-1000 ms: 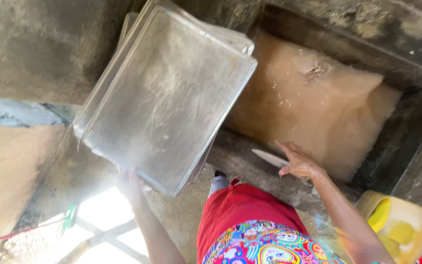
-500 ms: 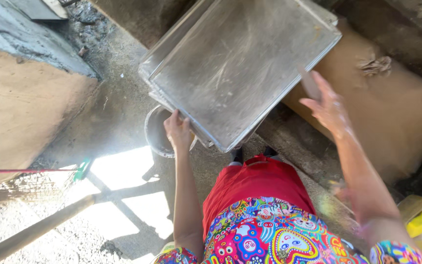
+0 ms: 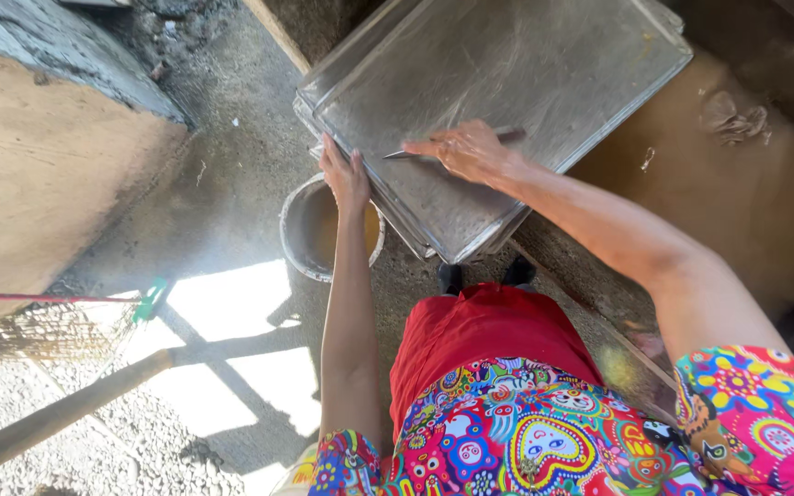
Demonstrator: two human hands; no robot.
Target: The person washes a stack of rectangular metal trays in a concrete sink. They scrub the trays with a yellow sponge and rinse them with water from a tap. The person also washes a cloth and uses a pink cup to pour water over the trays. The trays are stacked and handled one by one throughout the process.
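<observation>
A person's left hand [image 3: 345, 176] steadies a stack of metal baking trays [image 3: 544, 83] by its edge — fingers flat, grasping nothing. The right hand [image 3: 467, 151] clenches a knife [image 3: 408, 154] against the top tray, above a bucket [image 3: 308, 230] of brown water.

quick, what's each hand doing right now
Left hand: open, palm pressed against the edge of the stacked metal trays.
Right hand: closed on a knife, laid flat on the top tray.
</observation>
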